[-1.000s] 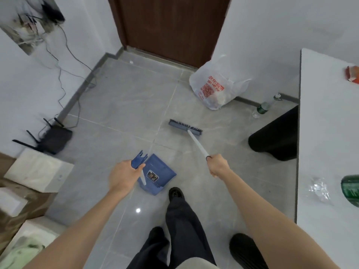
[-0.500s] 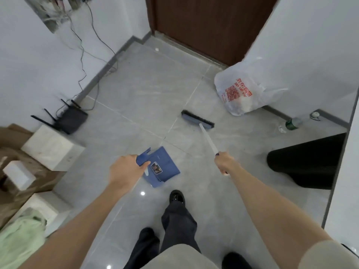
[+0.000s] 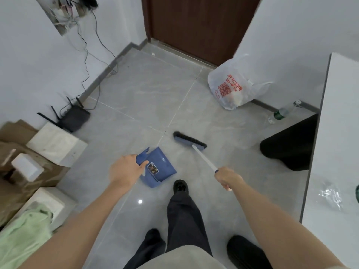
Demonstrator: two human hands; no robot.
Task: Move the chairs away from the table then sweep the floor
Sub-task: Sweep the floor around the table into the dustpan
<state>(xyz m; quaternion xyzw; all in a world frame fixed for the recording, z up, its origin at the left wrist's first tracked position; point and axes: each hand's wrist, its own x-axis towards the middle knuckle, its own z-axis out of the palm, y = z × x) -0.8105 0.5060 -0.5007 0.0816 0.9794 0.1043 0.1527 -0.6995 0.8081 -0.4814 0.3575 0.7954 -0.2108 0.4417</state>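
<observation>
My left hand grips the handle of a blue dustpan, whose pan sits low over the grey tiled floor just ahead of my front foot. My right hand holds the white handle of a broom. The broom's blue head with black bristles rests on the floor to the right of the dustpan, a short gap apart. A white table fills the right edge, and a black chair seat sticks out from under it.
A white plastic bag with red print leans on the wall by the brown door. A green-labelled bottle lies near it. A black router with cables, white boxes and cardboard line the left wall.
The broom head has been pulled back toward me and now lies close to the dustpan. The view has shifted, bringing the table back into sight on the right.
</observation>
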